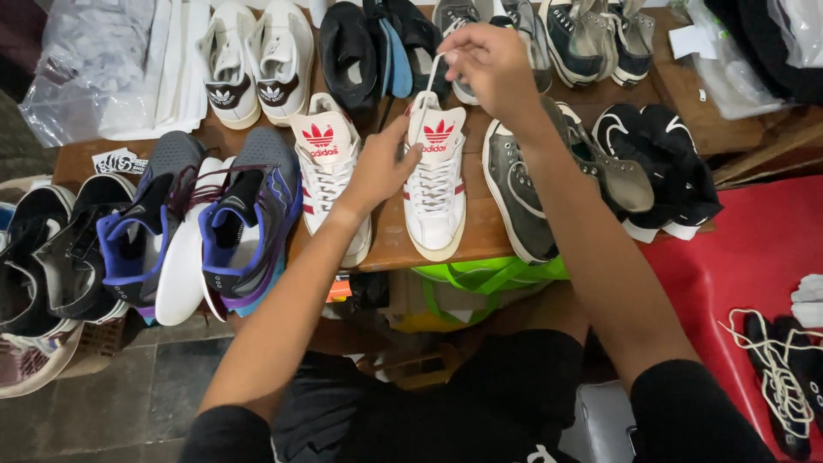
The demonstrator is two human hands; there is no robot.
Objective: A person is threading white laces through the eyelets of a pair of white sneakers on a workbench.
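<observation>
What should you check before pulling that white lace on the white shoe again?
1. Lace end gripped: ok, the right hand pinches the white lace above the shoe.
2. Shoe steadied: ok, the left hand presses the white shoe by its tongue.
3. Shoe fully on the wooden table: not ok, its toe reaches the front edge.
4. Room around it: not ok, its matching shoe and a grey sneaker crowd both sides.
5. Lace even through all eyelets: cannot tell.
</observation>
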